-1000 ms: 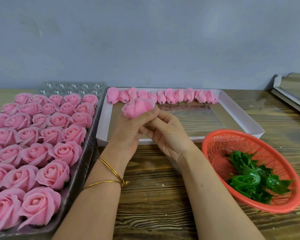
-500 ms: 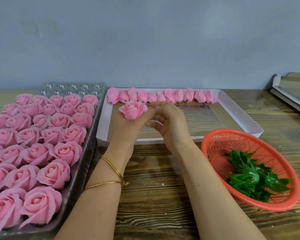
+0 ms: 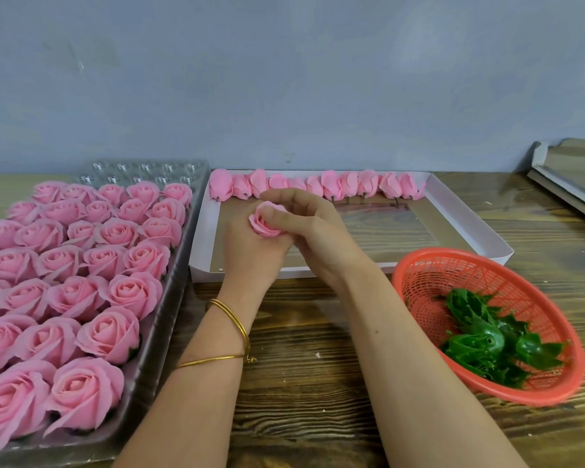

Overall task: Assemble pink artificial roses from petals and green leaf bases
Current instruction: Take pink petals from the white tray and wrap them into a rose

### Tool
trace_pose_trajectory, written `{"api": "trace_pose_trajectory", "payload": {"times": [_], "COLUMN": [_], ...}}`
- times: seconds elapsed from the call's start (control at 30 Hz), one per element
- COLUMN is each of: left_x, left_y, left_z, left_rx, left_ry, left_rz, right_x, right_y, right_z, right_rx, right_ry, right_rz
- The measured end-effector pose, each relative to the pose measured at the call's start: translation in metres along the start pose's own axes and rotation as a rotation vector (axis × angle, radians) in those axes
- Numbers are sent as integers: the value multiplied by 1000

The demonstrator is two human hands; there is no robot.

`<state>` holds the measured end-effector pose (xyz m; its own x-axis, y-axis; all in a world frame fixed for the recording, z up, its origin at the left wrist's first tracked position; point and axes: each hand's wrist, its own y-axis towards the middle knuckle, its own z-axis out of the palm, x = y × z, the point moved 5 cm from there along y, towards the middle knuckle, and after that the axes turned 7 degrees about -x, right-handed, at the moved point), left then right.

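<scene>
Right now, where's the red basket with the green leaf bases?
Head view, right side: the red basket sits on the wooden table, just in front of the white tray's right corner.

Bare table (image 3: 301,336) between rose tray (image 3: 139,172) and basket (image 3: 429,309) (2 forearms (image 3: 200,383) cross it); box (image 3: 466,224) beyond.

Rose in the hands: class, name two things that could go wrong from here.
1. Both the left hand and right hand pinch the soft rose; too tight a squeeze may crease its petals.
2. The basket sits close beside the right forearm; a careless swing might tip out the leaf bases.
</scene>
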<state>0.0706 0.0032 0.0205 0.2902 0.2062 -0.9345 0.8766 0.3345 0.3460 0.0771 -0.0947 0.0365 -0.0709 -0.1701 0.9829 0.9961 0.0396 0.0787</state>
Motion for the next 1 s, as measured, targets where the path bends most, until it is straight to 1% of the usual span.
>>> {"api": "trace_pose_trajectory", "payload": {"times": [0.1,0.3,0.4,0.5,0.6,0.73,0.83,1.0], "left_x": [-2,-2,-2,1,7,10,6,8], "left_y": [-1,-2,-3,-4,0,5,3,0], "left_z": [3,6,7,6,7,11,7,2], "left_rx": [27,62,35,-15,-18,2,-39,-43], "left_ry": [48,50,25,-1,5,91,-14,-162], "left_rz": [34,51,43,14,-26,-16,-57,-214], "right_x": [-5,-14,-16,-19,-22,-20,-20,-25], "right_y": [1,0,1,0,-1,-1,-1,-3], "right_z": [-1,-5,-4,-6,-7,-7,-6,-5], "right_rx": [9,-8,-16,-23,18,78,122,100], "right_ry": [100,117,213,238,231,230,259,130], "right_rz": [20,-4,21,56,59,27,34,-16]}}
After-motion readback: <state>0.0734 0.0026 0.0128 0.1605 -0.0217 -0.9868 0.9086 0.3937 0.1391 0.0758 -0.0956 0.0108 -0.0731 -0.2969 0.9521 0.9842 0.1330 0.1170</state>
